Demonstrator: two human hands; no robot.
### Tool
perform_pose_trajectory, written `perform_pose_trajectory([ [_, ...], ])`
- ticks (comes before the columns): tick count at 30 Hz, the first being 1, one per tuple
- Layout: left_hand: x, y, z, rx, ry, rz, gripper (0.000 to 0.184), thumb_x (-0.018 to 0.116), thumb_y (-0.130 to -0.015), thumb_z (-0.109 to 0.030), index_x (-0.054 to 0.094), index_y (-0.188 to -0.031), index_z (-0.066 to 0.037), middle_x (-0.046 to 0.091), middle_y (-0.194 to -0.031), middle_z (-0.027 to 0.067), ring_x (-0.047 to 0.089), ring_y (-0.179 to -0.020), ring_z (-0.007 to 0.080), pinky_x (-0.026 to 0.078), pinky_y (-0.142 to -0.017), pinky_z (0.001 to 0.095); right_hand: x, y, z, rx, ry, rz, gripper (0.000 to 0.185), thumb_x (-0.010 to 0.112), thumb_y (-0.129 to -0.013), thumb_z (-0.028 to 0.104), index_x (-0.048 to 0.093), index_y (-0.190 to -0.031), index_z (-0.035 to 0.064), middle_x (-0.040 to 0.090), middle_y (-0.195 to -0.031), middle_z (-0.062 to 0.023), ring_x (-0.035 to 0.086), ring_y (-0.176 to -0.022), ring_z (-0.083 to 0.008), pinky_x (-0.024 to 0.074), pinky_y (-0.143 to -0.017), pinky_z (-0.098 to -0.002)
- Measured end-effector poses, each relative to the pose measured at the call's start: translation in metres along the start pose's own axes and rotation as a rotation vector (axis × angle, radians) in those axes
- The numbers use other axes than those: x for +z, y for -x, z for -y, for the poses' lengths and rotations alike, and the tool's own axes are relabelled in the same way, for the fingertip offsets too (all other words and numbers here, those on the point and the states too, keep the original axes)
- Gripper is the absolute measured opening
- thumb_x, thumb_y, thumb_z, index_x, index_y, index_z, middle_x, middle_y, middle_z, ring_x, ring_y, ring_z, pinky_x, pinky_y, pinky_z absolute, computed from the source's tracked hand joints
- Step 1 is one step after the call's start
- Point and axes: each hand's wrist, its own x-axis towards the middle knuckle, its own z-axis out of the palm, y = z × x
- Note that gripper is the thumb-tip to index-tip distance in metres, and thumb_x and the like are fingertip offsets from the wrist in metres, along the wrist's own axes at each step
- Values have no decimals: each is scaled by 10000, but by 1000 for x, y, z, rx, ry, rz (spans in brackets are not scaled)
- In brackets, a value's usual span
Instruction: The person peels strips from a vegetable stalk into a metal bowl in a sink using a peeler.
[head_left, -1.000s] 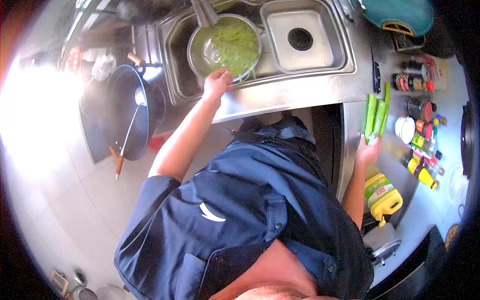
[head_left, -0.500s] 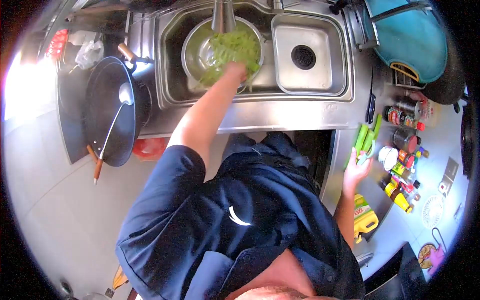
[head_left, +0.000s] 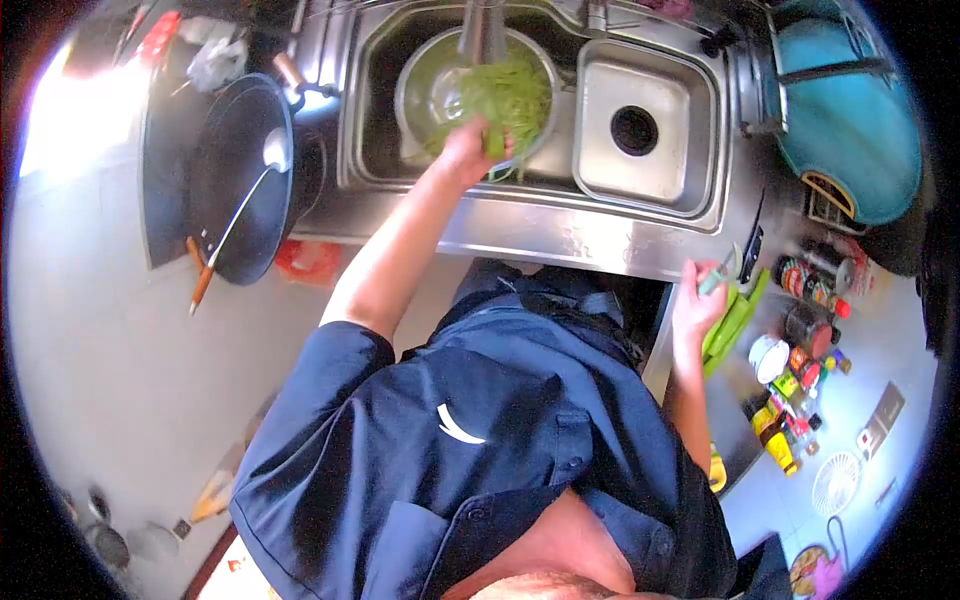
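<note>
My left hand [head_left: 468, 150] is at the near side of a steel bowl [head_left: 412, 100] in the left sink basin. Its fingers are closed around some green vegetable shreds [head_left: 493, 140], and more shreds [head_left: 510, 95] fill the right part of the bowl. My right hand [head_left: 697, 305] is over the right counter, closed on the pale green handle of a peeler [head_left: 712, 281] with a curved head. Just beside that hand lie several long green vegetables [head_left: 735, 325]. A black-handled knife [head_left: 752, 250] lies beyond them.
The faucet [head_left: 482, 35] hangs over the bowl. A second basin [head_left: 675, 165] is to its right. At left stands a wok [head_left: 235, 190] with a ladle [head_left: 238, 212] in it. Several bottles and jars [head_left: 775, 440] stand on the right counter, below a teal board [head_left: 850, 120].
The view has shifted, moving the sink rightward. My left hand has drawn back toward the bowl's near edge with shreds. My right hand has moved with the peeler to the vegetables' left side.
</note>
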Motion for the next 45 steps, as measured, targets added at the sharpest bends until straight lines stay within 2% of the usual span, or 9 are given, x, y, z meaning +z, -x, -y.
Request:
perform_pose_trajectory([
  [7,-1,134,-29,30,-10,302,377,507,-990,-193,492,-1333,-38,540,-946,84,483,-655,155,401,-525,276,132,-42,94,-48,-248,510,198,754,-929,213,671,-930,33,638,-782,-7,582,-715,-86,477,-620,-266],
  [9,3,157,-28,143,-206,270,383,504,-1007,-189,475,-1368,-63,536,-942,62,472,-638,124,369,-490,252,162,-43,130,211,-447,748,218,766,-921,231,660,-945,41,671,-817,-34,617,-739,-87,499,-594,-243],
  [11,3,171,-28,126,-185,289,385,517,-1030,-189,466,-1395,-80,533,-935,38,463,-631,104,363,-494,240,196,-32,157,297,-685,760,292,818,-871,232,610,-922,32,700,-846,-63,652,-690,-95,543,-570,-260],
  [26,-76,175,-32,606,-855,246,684,667,-980,-152,340,-1570,-43,601,-905,-25,508,-688,31,426,-583,203,241,29,232,246,-543,653,281,830,-843,109,568,-910,36,673,-797,-45,693,-669,-150,591,-588,-285],
  [29,-90,158,-22,1045,-975,263,677,671,-977,-150,352,-1561,-27,639,-990,6,528,-737,23,443,-611,199,243,31,235,256,-522,661,274,814,-854,84,550,-913,38,692,-843,-76,708,-710,-164,603,-610,-289],
  [32,-93,168,-25,972,-943,160,620,648,-990,-145,387,-1540,-27,635,-1015,13,520,-736,28,424,-570,196,242,26,233,241,-476,622,274,799,-866,72,531,-919,45,700,-865,-93,717,-734,-173,612,-629,-289],
  [34,-88,196,-46,238,-382,344,481,640,-1000,-160,490,-1443,-46,614,-989,14,495,-698,47,383,-509,195,243,12,220,138,-349,490,260,819,-849,130,573,-883,55,712,-804,-79,707,-674,-155,571,-586,-297],
  [38,-99,197,-49,128,-80,367,287,646,-1001,-187,567,-1255,-79,582,-953,8,456,-630,72,326,-461,200,255,-23,162,57,-155,453,301,770,-867,301,607,-918,54,716,-797,-89,726,-726,-226,557,-702,-372],
  [45,-93,211,-50,100,-48,364,322,644,-981,-139,542,-1281,-81,586,-950,14,454,-609,65,312,-440,200,244,-11,182,-108,104,598,460,688,-929,479,676,-1095,49,732,-936,-213,711,-919,-413,549,-805,-460],
])
